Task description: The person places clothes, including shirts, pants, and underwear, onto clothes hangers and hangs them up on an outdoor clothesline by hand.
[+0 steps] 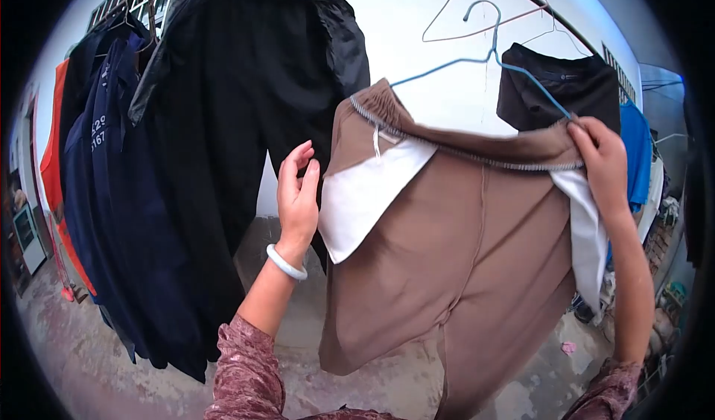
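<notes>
A pair of brown trousers (462,226) hangs inside out on a blue wire hanger (454,64), its white pocket linings (380,196) showing. The hanger's arms reach into the elastic waistband, and its hook stands free of the rail. My right hand (602,159) pinches the waistband at its right end, beside the hanger's tip. On the other side, my left hand (298,196) is raised close to the left pocket lining, fingers apart and holding nothing. A pale bangle (287,262) circles my left wrist.
Black trousers (246,70) and dark blue clothes (112,174) hang at left, with an orange garment (56,144) beyond. A pink wire hanger (484,29) and a dark garment (558,85) hang from the rail (555,12) at upper right. Concrete floor (298,345) lies below.
</notes>
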`<state>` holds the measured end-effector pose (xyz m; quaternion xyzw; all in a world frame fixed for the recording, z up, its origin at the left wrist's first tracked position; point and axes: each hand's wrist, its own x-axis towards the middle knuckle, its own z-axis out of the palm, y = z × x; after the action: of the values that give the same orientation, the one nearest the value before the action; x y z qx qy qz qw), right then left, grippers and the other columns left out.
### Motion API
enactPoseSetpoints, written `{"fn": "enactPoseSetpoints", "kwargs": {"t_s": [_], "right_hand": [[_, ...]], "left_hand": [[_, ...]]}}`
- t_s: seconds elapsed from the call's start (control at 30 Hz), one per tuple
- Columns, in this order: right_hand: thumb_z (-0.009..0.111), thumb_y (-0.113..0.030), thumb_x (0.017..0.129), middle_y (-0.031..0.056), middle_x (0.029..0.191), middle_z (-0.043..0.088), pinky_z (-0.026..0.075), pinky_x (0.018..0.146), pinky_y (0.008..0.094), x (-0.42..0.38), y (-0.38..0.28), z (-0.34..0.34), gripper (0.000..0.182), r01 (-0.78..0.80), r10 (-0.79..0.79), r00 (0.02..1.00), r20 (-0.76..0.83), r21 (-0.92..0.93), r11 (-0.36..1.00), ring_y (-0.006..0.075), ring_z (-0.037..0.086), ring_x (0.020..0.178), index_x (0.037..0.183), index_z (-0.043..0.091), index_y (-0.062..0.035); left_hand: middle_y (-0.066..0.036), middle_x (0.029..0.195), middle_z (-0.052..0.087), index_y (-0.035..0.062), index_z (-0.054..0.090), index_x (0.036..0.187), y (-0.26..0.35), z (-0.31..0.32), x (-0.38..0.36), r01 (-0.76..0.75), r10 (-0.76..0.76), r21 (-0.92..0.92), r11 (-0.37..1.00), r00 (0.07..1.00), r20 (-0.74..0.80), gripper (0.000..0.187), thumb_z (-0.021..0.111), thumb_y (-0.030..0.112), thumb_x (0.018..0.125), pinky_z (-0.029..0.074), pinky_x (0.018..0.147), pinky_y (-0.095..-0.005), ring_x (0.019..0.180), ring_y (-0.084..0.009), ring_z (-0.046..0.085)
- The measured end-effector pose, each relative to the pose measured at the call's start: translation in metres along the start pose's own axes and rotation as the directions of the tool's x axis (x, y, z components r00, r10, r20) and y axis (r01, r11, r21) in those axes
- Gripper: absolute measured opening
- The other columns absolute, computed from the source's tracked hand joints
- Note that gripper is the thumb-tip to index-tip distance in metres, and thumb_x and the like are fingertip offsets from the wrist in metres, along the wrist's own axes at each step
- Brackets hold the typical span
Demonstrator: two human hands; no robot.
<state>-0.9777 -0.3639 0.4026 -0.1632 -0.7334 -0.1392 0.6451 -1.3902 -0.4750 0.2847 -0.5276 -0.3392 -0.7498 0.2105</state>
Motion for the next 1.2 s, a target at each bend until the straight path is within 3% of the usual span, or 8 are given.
{"fn": "enactPoseSetpoints", "kwargs": {"t_s": [0.1, 0.3, 0.7, 0.93, 1.0, 1.07, 1.1, 1.2], "right_hand": [[0.061, -0.02, 0.087, 0.0159, 0.072, 0.061, 0.043, 0.062, 0.0327, 0.031, -0.018, -0.022, 0.024, 0.059, -0.063, 0.998, -0.017, -0.175, 0.983, 0.0235, 0.055, 0.063, 0.089, 0.064, 0.0033], [0.06, -0.029, 0.088, 0.0177, 0.067, 0.056, 0.04, 0.061, 0.037, 0.155, -0.032, -0.01, 0.032, 0.115, -0.133, 0.991, -0.007, -0.455, 0.883, 0.0284, 0.05, 0.06, 0.082, 0.062, 0.0027], [0.063, -0.032, 0.085, 0.0235, 0.099, 0.065, 0.049, 0.079, 0.0475, 0.268, -0.094, 0.053, 0.034, 0.023, -0.169, 0.977, -0.134, -0.715, 0.699, 0.0379, 0.063, 0.094, 0.097, 0.067, -0.0011], [0.053, -0.022, 0.086, 0.0204, 0.108, 0.065, 0.05, 0.082, 0.0467, 0.303, -0.114, 0.11, 0.028, -0.114, -0.031, 0.973, -0.228, -0.594, 0.796, 0.0361, 0.063, 0.1, 0.102, 0.068, -0.0037], [0.049, -0.019, 0.087, 0.0188, 0.111, 0.064, 0.05, 0.084, 0.0456, 0.313, -0.113, 0.121, 0.03, -0.155, 0.011, 0.968, -0.251, -0.564, 0.811, 0.0353, 0.062, 0.102, 0.105, 0.068, -0.0047], [0.044, -0.018, 0.087, 0.0192, 0.111, 0.064, 0.049, 0.085, 0.0462, 0.313, -0.117, 0.131, 0.032, -0.178, 0.056, 0.972, -0.228, -0.562, 0.808, 0.036, 0.062, 0.102, 0.105, 0.067, -0.0038], [0.043, -0.018, 0.087, 0.0193, 0.111, 0.064, 0.048, 0.086, 0.0463, 0.313, -0.117, 0.136, 0.034, -0.183, 0.053, 0.968, -0.246, -0.543, 0.82, 0.0366, 0.062, 0.102, 0.104, 0.067, -0.0031], [0.039, -0.018, 0.086, 0.0198, 0.112, 0.064, 0.047, 0.086, 0.0469, 0.309, -0.118, 0.145, 0.037, -0.139, 0.023, 0.971, -0.239, -0.483, 0.865, 0.0376, 0.062, 0.101, 0.105, 0.066, -0.0015]], "left_hand": [[-0.009, 0.129, 0.052, 0.0032, 0.051, 0.128, -0.003, -0.017, -0.011, 0.051, -0.052, -0.011, 0.999, 0.998, -0.038, 0.036, 0.056, 0.016, 0.094, 0.042, 0.091, -0.0284, 0.117, -0.0186, 0.05], [-0.008, 0.127, 0.052, 0.0072, 0.055, 0.125, -0.007, -0.067, 0.012, 0.064, -0.055, 0.152, 0.986, 0.996, -0.068, 0.038, 0.062, 0.013, 0.088, 0.043, 0.089, -0.0312, 0.116, -0.0189, 0.05], [-0.014, 0.115, 0.057, 0.0049, 0.063, 0.1, 0.039, -0.125, -0.045, -0.097, 0.047, 0.505, 0.858, 0.993, 0.11, 0.027, 0.07, 0.009, 0.074, 0.038, 0.098, -0.0408, 0.112, -0.0323, 0.05], [-0.016, 0.104, 0.061, 0.0072, 0.066, 0.096, 0.056, -0.148, -0.126, 0.067, -0.117, 0.566, 0.822, 0.992, 0.053, 0.024, 0.069, 0.01, 0.073, 0.038, 0.099, -0.0403, 0.106, -0.0333, 0.054], [-0.015, 0.112, 0.058, 0.0045, 0.063, 0.094, 0.07, -0.147, -0.145, 0.178, -0.228, 0.558, 0.811, 0.973, 0.022, 0.026, 0.071, 0.009, 0.07, 0.035, 0.099, -0.0429, 0.112, -0.033, 0.05], [-0.011, 0.108, 0.062, 0.004, 0.064, 0.104, 0.08, -0.15, -0.155, 0.105, -0.166, 0.601, 0.792, 0.985, 0.046, 0.023, 0.068, 0.014, 0.084, 0.044, 0.09, -0.0357, 0.102, -0.0261, 0.057], [-0.016, 0.118, 0.057, 0.0044, 0.064, 0.104, 0.082, -0.153, -0.164, 0.251, -0.312, 0.547, 0.798, 0.95, 0.02, 0.026, 0.068, 0.013, 0.081, 0.037, 0.101, -0.0393, 0.115, -0.0339, 0.05], [-0.014, 0.115, 0.058, 0.0024, 0.063, 0.103, 0.089, -0.153, -0.173, 0.178, -0.26, 0.614, 0.769, 0.965, 0.046, 0.023, 0.067, 0.012, 0.084, 0.042, 0.095, -0.0371, 0.108, -0.028, 0.055]]}}
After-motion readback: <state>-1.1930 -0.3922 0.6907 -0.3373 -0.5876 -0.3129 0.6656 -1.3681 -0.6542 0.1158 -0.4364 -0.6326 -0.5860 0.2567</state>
